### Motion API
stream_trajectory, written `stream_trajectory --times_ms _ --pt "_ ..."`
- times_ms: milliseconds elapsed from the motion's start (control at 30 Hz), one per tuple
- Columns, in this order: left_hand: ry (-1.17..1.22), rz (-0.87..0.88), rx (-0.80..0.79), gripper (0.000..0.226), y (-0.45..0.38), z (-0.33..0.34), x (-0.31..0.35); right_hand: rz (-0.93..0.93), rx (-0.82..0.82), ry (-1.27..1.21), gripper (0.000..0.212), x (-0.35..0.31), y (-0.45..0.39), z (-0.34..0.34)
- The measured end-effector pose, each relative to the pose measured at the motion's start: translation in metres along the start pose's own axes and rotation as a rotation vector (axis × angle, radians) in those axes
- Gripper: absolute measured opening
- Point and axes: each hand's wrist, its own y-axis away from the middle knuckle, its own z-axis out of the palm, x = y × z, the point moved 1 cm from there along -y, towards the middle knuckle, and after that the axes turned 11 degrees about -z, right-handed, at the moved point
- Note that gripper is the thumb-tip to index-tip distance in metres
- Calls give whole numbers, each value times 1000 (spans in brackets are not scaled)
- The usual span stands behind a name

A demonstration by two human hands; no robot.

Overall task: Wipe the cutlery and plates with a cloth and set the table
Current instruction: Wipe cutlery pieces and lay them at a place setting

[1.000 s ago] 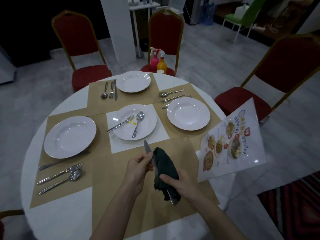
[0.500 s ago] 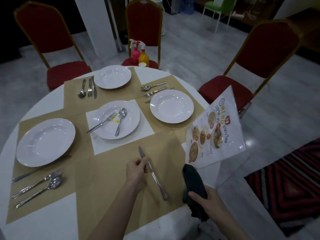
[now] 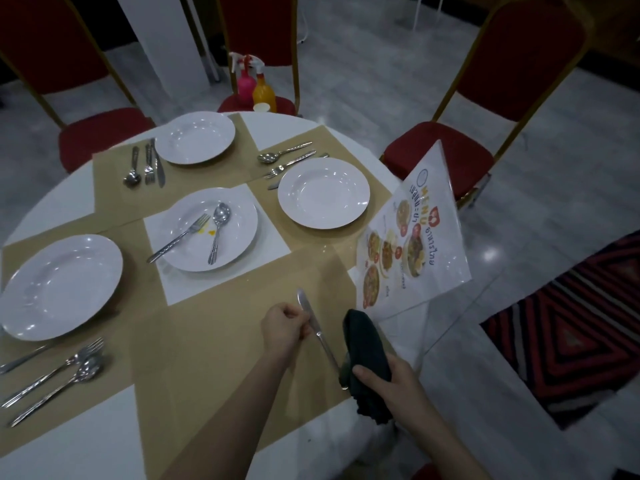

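My left hand (image 3: 284, 328) pinches a table knife (image 3: 323, 341) near its blade, low over the brown placemat (image 3: 214, 344) in front of me. Beside it my right hand (image 3: 388, 379) grips a dark cloth (image 3: 365, 344), which touches the knife's handle end. The centre plate (image 3: 239, 237) holds a fork (image 3: 180, 237), a spoon (image 3: 218, 230) and a yellow stain. Clean white plates sit at the left (image 3: 55, 285), far (image 3: 194, 136) and right (image 3: 323, 192) settings, each with cutlery beside it.
A laminated menu (image 3: 412, 237) overhangs the round table's right edge. Red chairs surround the table; the far chair carries pink and orange spray bottles (image 3: 256, 88) and a paper cup. A striped rug (image 3: 571, 323) lies on the floor at right.
The cloth came off the knife and my right hand drew away to the right; now it is back against the knife's handle end. My left hand kept holding the knife.
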Motion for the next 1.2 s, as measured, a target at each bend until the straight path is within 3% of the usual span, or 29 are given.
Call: stream_trajectory --times_ms 167,300,400,500,800,1033,1133,1200 --pt "10 52 172 9 -3 -38 11 -26 -68 12 19 -7 -15 19" --pt "14 128 423 8 -22 -96 30 48 -132 -20 27 -11 -34 48" --pt "-135 257 522 6 -49 -130 47 91 -183 -25 36 -15 -51 70" --pt "-314 339 509 14 -83 -147 65 107 -179 -21 30 -21 -67 89" --pt "-630 267 378 22 -139 -135 91 13 -157 115 29 -33 -109 133" --pt "-525 241 342 11 -154 -131 88 0 -134 87 19 -44 -126 144" --pt "-365 233 300 27 -142 -138 88 -15 -112 87 26 -42 -129 145" --pt "-278 254 271 26 -124 -143 83 -28 -98 79 31 -43 -130 147"
